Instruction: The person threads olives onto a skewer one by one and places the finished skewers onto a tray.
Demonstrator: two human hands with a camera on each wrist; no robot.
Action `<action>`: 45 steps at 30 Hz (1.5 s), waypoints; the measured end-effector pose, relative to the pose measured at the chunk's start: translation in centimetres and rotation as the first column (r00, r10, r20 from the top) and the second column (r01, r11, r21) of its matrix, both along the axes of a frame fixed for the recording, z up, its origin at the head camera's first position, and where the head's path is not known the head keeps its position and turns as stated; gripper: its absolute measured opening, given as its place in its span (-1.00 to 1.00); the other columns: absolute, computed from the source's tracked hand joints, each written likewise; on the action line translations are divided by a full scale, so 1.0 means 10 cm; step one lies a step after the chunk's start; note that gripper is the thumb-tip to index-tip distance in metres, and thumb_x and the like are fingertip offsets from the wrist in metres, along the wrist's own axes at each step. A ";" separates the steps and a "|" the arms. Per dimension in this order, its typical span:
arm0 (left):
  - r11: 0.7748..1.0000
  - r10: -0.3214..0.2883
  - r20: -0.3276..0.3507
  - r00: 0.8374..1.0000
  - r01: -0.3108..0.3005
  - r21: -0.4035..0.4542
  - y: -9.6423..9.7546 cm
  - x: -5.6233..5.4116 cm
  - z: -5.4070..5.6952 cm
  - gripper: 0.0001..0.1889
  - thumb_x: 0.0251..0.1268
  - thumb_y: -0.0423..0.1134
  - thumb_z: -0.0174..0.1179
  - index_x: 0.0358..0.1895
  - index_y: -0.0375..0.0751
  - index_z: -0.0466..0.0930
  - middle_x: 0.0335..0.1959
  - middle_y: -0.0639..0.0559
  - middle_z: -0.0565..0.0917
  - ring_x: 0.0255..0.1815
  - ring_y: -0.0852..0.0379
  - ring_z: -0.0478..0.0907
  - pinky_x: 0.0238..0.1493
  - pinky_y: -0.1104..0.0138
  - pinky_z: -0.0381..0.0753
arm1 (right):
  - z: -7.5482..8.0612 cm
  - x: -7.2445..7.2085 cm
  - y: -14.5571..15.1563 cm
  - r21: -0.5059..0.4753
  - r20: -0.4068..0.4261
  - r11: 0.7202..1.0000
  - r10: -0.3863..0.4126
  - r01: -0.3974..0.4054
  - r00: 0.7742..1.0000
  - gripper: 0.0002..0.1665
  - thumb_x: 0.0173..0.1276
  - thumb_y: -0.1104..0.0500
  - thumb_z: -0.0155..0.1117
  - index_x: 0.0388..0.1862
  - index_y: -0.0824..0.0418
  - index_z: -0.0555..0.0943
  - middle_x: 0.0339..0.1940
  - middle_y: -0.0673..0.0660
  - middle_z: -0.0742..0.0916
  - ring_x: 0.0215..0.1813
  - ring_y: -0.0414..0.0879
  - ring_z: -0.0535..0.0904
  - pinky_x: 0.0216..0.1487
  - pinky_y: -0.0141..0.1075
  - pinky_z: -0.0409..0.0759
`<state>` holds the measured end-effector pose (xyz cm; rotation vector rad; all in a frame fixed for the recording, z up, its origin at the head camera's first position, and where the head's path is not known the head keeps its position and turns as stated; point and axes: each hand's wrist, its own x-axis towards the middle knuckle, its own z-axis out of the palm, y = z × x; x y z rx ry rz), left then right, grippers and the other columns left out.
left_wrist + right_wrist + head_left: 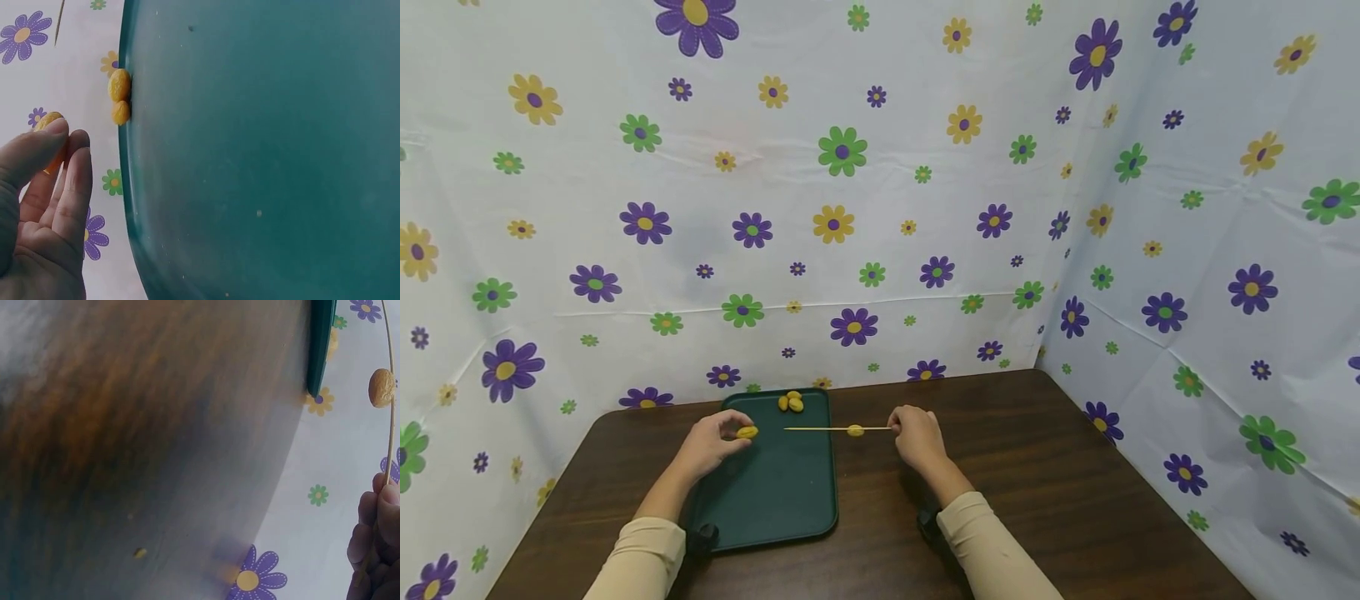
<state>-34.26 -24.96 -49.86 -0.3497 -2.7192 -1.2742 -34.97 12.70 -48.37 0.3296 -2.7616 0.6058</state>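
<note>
My left hand pinches a small yellow oval fruit, wrinkled like a date, between thumb and fingers above the tray's left side. In the left wrist view that fruit is partly covered by the thumb. Over the table, to the right of the tray, my right hand grips one end of a thin wooden skewer. The skewer lies level, its pointed free end aimed left toward the left hand's fruit, with a gap between them. One similar fruit is threaded partway along the skewer.
A dark green tray lies on the brown wooden table. Several yellow fruits sit together at its far edge. Flower-patterned white sheets rise behind the table and at its sides.
</note>
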 end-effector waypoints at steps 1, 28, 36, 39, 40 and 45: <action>1.000 0.001 0.001 1.000 -0.001 -0.001 0.00 0.00 0.00 -0.79 0.25 -0.40 0.39 -0.07 -0.21 0.67 -0.07 -0.19 0.71 -0.12 -0.11 0.70 -0.09 -0.02 0.66 | 0.00 0.00 0.00 0.001 -0.001 1.000 0.002 -0.002 1.000 -0.81 0.28 0.41 0.38 -0.37 0.12 0.68 -0.36 -0.01 0.73 -0.26 -0.09 0.62 -0.05 -0.14 0.47; 0.996 -0.085 -0.040 0.996 0.083 -0.043 0.13 0.01 0.08 -0.77 0.21 -0.43 0.42 -0.09 -0.15 0.69 -0.11 -0.06 0.71 -0.17 0.02 0.68 -0.14 0.11 0.69 | 0.03 -0.03 -0.06 0.016 -0.064 0.999 0.038 -0.037 0.997 -0.77 0.20 0.48 0.37 -0.40 0.15 0.69 -0.41 -0.05 0.69 -0.28 -0.10 0.60 -0.07 -0.12 0.48; 0.994 -0.104 -0.034 0.994 0.103 -0.044 0.17 0.03 0.09 -0.76 0.20 -0.43 0.42 -0.09 -0.16 0.69 -0.12 -0.05 0.72 -0.17 0.00 0.68 -0.12 0.09 0.70 | 0.04 -0.04 -0.09 0.015 -0.046 0.999 0.036 -0.035 0.998 -0.74 0.23 0.46 0.38 -0.42 0.09 0.67 -0.41 -0.07 0.70 -0.29 -0.13 0.60 -0.04 -0.13 0.48; 0.994 -0.105 -0.035 0.994 0.103 -0.045 0.18 0.04 0.08 -0.76 0.19 -0.43 0.43 -0.09 -0.16 0.69 -0.11 -0.05 0.72 -0.16 0.00 0.69 -0.12 0.10 0.71 | 0.05 -0.03 -0.10 0.008 -0.042 0.999 0.041 -0.041 0.998 -0.75 0.23 0.47 0.38 -0.42 0.10 0.67 -0.42 -0.07 0.69 -0.30 -0.13 0.58 -0.04 -0.13 0.48; 0.994 -0.103 -0.036 0.994 0.101 -0.044 0.18 0.04 0.08 -0.76 0.19 -0.43 0.43 -0.09 -0.15 0.69 -0.11 -0.04 0.72 -0.16 0.00 0.69 -0.12 0.10 0.71 | 0.05 -0.02 -0.10 0.006 -0.042 0.999 0.043 -0.043 0.998 -0.75 0.22 0.47 0.38 -0.41 0.11 0.68 -0.42 -0.07 0.68 -0.30 -0.13 0.58 -0.04 -0.13 0.48; 0.994 -0.107 -0.035 0.994 0.106 -0.042 0.19 0.05 0.09 -0.76 0.20 -0.44 0.42 -0.08 -0.15 0.69 -0.10 -0.06 0.72 -0.15 0.00 0.69 -0.12 0.12 0.71 | 0.04 -0.01 -0.12 0.011 -0.056 0.998 0.055 -0.055 0.997 -0.77 0.22 0.46 0.38 -0.41 0.14 0.68 -0.43 -0.06 0.67 -0.31 -0.13 0.56 -0.06 -0.14 0.48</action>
